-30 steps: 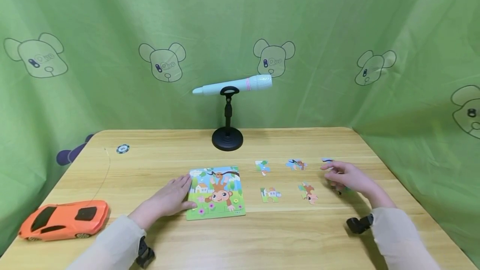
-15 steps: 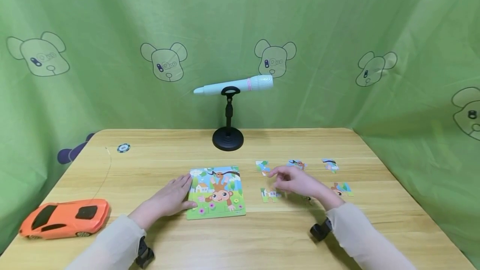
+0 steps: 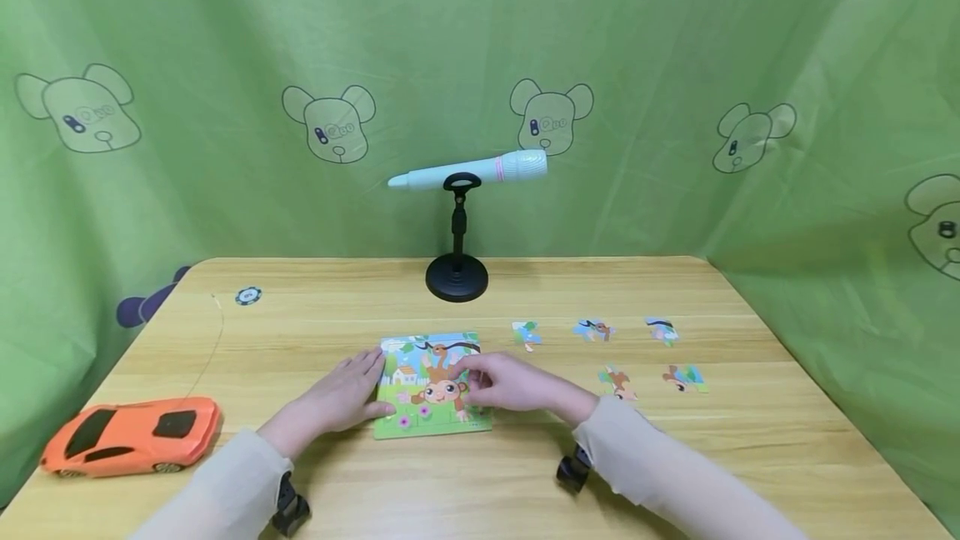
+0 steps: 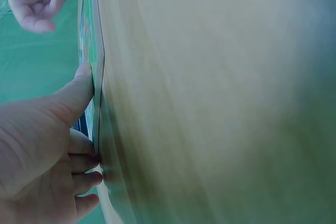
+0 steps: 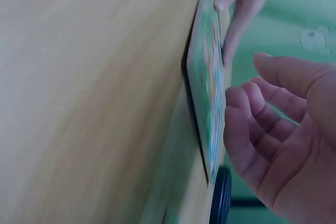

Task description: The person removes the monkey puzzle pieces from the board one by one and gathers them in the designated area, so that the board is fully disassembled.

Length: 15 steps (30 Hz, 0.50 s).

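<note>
A square monkey jigsaw puzzle lies flat on the wooden table. Against its left edge rests my left hand, fingers extended and thumb on the near left part. My right hand is over the puzzle's right side, its fingers loosely curled. In the right wrist view, the thumb of my right hand is apart from the fingers and nothing shows between them. Loose jigsaw pieces lie to the right: a leafy piece, two branch pieces, and two monkey pieces. The house piece is not visible; my right hand covers its spot.
An orange toy car stands at the left front. Toward the back left lies a round chip. A light-blue toy microphone sits on a black stand at the back, before a green curtain.
My right hand has swept left from the farthest right pieces, past the middle ones, to the puzzle. The right-hand pieces are uncovered again. My left hand has stayed in place.
</note>
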Each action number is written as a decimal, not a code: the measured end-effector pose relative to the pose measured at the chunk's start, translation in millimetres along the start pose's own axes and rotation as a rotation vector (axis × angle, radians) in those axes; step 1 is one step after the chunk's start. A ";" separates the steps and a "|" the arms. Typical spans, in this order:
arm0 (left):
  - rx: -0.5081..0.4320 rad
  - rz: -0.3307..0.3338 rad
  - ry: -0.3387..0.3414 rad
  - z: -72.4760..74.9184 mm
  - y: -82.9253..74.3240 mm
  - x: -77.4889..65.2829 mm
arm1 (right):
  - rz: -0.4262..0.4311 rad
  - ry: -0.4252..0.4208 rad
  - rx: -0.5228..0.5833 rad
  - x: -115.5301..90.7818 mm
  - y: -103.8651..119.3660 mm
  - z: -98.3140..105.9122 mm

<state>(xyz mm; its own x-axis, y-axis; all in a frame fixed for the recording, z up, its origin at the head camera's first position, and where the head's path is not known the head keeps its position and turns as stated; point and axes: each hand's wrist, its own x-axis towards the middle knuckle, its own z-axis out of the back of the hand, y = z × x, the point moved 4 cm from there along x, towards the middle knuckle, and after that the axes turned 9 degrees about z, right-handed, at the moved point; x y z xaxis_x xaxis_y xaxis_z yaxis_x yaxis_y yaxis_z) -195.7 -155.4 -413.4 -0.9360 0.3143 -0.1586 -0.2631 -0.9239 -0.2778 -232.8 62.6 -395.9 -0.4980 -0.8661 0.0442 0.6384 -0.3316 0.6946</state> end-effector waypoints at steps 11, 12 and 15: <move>0.029 -0.023 0.000 -1.4 2.3 4.1 | 0.028 0.097 -0.085 39.8 20.2 -27.7; 0.027 -0.024 0.004 -0.9 2.3 4.0 | 0.028 0.104 -0.107 42.3 20.6 -29.9; 0.027 -0.027 0.020 0.6 2.7 3.8 | 0.016 0.121 -0.148 48.1 20.7 -35.4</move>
<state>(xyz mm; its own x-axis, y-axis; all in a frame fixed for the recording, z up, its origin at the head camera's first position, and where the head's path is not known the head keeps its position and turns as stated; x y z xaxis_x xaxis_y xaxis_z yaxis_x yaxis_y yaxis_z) -200.1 -156.9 -414.2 -0.9238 0.3429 -0.1703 -0.2944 -0.9206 -0.2568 -222.8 0.8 -404.8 -0.4184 -0.9074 -0.0388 0.7296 -0.3612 0.5806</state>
